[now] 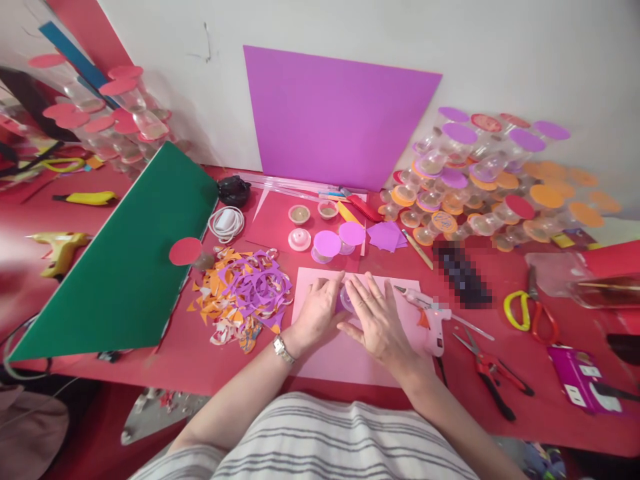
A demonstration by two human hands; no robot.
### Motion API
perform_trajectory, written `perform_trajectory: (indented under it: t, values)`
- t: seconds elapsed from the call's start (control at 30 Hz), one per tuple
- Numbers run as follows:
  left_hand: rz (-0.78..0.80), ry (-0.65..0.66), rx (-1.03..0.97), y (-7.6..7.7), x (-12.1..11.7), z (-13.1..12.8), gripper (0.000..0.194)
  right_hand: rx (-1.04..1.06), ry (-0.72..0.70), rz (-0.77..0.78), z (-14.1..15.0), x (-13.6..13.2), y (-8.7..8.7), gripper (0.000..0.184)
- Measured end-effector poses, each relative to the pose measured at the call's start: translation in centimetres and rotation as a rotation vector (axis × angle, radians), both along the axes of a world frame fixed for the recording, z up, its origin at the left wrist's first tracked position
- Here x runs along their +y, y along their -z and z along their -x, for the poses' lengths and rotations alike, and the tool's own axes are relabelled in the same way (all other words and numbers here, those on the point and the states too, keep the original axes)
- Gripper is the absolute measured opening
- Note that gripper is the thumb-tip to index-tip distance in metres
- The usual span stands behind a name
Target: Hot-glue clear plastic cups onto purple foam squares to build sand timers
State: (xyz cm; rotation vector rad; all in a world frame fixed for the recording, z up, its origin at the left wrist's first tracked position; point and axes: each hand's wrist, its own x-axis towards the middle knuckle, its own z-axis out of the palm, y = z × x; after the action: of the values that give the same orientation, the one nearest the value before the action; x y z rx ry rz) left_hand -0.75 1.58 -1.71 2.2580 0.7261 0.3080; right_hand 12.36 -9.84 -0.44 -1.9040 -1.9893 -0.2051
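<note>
Workpiece [345, 299], a round purple item, sits between the left hand [319, 312] and the right hand [373, 321], above the pink sheet [360, 371] on the red table [215, 371]. From my remote station I note the left fingers bent towards it from the side; the right fingers lie extended across its top, thumb apart. I cannot tell whether either hand grips it, as the fingers hide most of it. A watch [283, 349] is on the left wrist.

I record a pink-and-white glue gun [437, 328] to the right of the right hand, partly over the sheet. Further right are red-handled pliers [484, 364] and scissors [534, 293] with yellow and red handles. Left of the left hand I find a heap of orange, purple and white scraps [253, 288], near a slanted green board [133, 267]. Beyond the hands stand purple-topped pieces [327, 245]; a purple board [340, 117] leans on the wall [175, 63].
</note>
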Motion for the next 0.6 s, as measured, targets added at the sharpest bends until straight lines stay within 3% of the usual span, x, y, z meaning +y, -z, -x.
perform_trajectory:
  t: [0.33,0.6]
  values:
    - [-0.036,-0.008,-0.059,0.7,-0.1,-0.3,0.064,0.035,-0.006,-0.003,0.1,0.4,0.3,0.073]
    - [0.021,0.027,-0.065,-0.4,-0.8,-0.1,0.075,0.162,0.095,-0.028,-1.5,-1.2,0.7,0.078]
